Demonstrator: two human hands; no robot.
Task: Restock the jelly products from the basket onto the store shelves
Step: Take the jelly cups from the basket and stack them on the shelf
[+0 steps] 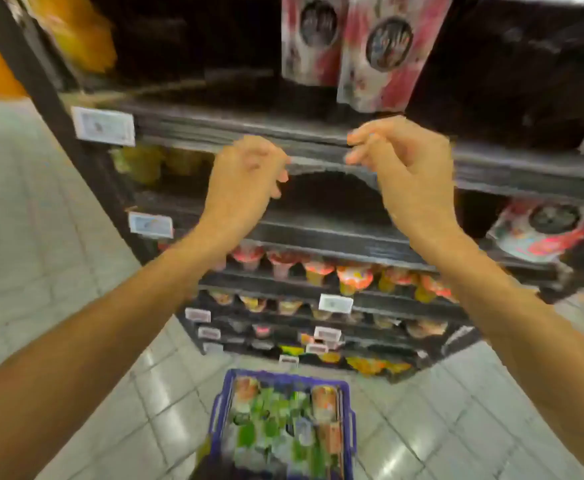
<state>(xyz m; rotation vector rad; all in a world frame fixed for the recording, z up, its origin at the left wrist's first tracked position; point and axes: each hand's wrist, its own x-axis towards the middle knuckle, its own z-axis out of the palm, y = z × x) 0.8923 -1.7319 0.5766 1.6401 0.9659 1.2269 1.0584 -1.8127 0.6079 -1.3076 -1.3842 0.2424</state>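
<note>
My left hand [249, 174] and my right hand [408, 164] are raised side by side in front of a dark shelf edge [193, 133], fingers curled. Between them is a dark rounded shape [332, 192] with a grey arched top. The fingertips of both hands lie at its upper corners, but blur hides whether they pinch it. On the floor below stands a blue basket [221, 403] filled with green and orange jelly packs [276, 424]. Rows of jelly cups [352, 275] fill the lower shelves.
Red-and-white pouches [380, 53] hang on the top shelf, and another pouch [546, 230] lies at the right. Yellow cups [145, 164] sit at the left behind white price tags [103, 126]. Grey tiled floor [41, 237] runs along the left and around the basket.
</note>
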